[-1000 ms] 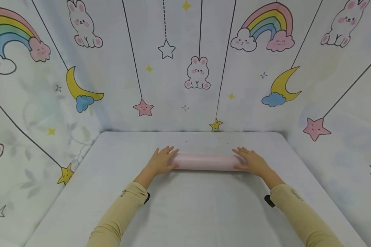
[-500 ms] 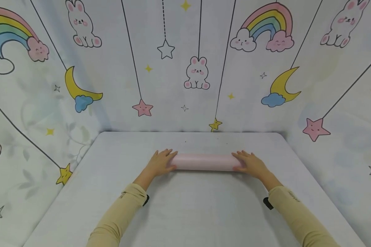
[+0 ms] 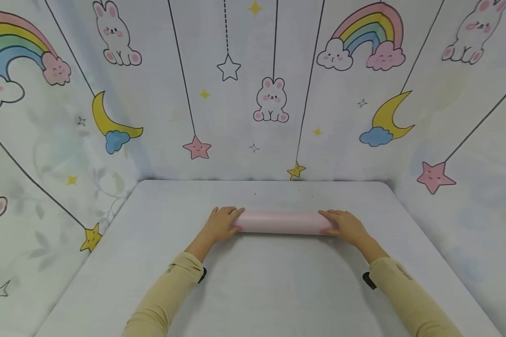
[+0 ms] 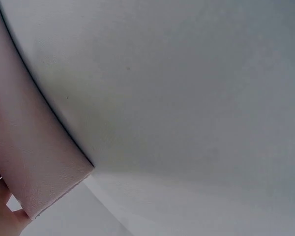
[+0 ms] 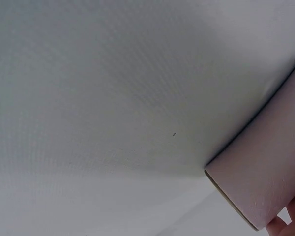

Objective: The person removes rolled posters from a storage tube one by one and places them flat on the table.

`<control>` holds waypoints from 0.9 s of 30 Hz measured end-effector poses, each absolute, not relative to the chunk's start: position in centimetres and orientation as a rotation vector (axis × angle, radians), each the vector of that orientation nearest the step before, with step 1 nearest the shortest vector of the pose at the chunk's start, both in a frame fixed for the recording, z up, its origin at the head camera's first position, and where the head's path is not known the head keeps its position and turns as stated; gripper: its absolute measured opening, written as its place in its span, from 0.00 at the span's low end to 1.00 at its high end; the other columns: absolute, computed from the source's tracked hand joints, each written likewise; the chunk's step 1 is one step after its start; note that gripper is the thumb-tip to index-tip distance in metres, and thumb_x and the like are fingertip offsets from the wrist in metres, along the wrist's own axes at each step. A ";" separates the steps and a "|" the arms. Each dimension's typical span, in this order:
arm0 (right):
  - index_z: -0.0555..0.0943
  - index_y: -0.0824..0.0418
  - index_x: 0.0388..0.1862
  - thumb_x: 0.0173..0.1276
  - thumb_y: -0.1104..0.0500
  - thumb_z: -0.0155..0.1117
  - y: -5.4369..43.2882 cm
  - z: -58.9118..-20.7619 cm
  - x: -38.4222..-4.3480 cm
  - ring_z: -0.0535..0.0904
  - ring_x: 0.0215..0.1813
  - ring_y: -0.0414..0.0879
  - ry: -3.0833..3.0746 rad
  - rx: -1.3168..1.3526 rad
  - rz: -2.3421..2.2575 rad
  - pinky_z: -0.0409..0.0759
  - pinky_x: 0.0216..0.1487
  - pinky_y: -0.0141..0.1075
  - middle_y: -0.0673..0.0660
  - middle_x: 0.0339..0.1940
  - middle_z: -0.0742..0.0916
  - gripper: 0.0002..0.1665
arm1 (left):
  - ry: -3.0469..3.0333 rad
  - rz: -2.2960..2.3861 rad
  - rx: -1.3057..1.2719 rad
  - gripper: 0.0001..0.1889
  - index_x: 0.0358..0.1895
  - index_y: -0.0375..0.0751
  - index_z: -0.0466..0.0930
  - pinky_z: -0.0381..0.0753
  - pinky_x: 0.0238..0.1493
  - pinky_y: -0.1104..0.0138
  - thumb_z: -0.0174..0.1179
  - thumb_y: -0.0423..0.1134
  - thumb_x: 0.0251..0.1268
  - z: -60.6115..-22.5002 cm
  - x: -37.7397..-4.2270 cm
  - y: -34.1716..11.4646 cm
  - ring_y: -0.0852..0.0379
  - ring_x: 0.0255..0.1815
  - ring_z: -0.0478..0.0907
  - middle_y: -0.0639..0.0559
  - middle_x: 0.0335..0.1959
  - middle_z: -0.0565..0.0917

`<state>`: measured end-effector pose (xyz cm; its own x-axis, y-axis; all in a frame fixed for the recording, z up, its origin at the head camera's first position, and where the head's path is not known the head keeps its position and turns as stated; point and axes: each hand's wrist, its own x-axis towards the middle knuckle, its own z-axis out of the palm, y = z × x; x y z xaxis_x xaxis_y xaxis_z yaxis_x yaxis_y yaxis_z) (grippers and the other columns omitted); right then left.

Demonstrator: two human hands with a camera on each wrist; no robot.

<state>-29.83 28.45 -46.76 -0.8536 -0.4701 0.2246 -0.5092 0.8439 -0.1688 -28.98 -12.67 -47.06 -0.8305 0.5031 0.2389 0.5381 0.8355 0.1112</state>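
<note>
A pale pink roll (image 3: 282, 222) lies crosswise on the white table, its surface smooth and leather-like. My left hand (image 3: 221, 225) grips its left end, thumb on the near side and fingers over the top. At the other end my right hand (image 3: 346, 228) holds it the same way. In the left wrist view, one end of the pink roll (image 4: 44, 162) shows, with fingertips at the lower left. The right wrist view has the other end of the pink roll (image 5: 260, 177), its edge showing a thin tan rim, and fingertips at the lower right.
The white table (image 3: 278, 290) has a few tiny dark specks beyond the roll. Behind and on both sides hang cloth walls (image 3: 236, 112) printed with rabbits, stars, moons and rainbows. A dark band sits under each beige sleeve (image 3: 164, 295).
The fingers of both hands, spread and raised a second ago, have come down and drawn closer together over the roll's ends. The roll stays in about the same place.
</note>
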 end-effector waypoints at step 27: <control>0.75 0.60 0.58 0.51 0.46 0.69 29.9 -46.4 -27.5 0.74 0.51 0.65 -2.844 0.775 0.390 0.68 0.51 0.57 0.67 0.51 0.80 0.36 | -2.816 -0.164 -0.806 0.29 0.63 0.48 0.69 0.66 0.52 0.44 0.59 0.53 0.58 -46.7 -26.8 -10.8 0.44 0.54 0.72 0.42 0.53 0.76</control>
<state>-27.49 29.93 -46.35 -0.8510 -0.4732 0.2277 -0.5171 0.8310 -0.2054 -26.79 -10.80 -46.68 -0.8291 0.5105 0.2282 0.5335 0.8443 0.0496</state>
